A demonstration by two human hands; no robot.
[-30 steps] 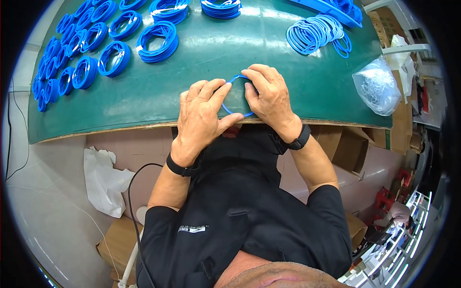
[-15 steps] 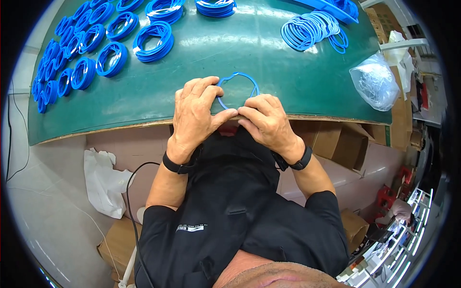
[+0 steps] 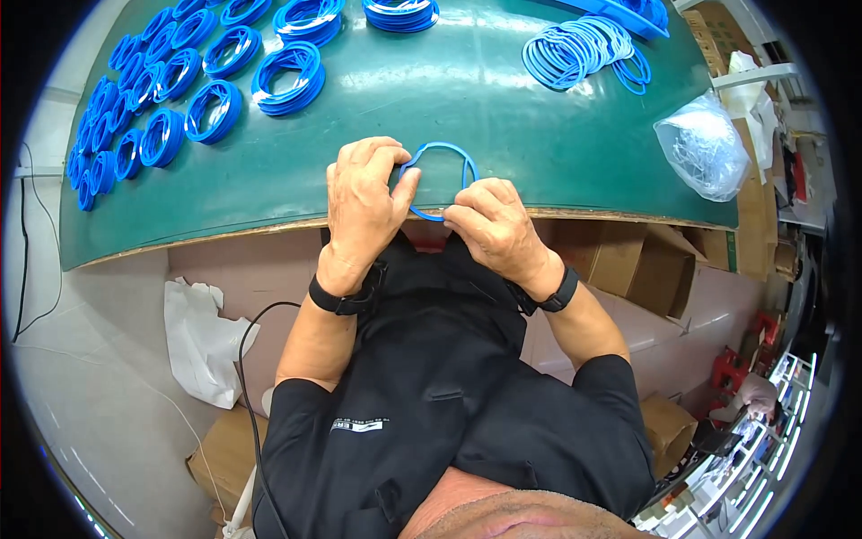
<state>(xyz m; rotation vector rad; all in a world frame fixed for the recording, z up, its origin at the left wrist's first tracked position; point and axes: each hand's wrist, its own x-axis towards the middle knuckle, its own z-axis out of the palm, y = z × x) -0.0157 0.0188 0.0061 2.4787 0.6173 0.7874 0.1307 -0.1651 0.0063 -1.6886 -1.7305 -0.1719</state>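
A thin blue ring is held between my two hands just above the near edge of the green table. My left hand pinches the ring's left side between thumb and fingers. On the lower right of the ring, my right hand grips it with thumb and forefinger. A narrow blue strip runs down inside the ring's right side, close to my right fingers. What lies under my fingertips is hidden.
Bundles of blue rings stand in rows at the table's left. Loose blue rings fan out at the back right beside a blue tray. A clear plastic bag sits near the right edge. Cardboard boxes stand below.
My left thumb has lifted from the ring's near side, away from my right thumb, to its left side. The ring has shifted slightly left and shows more of its near edge.
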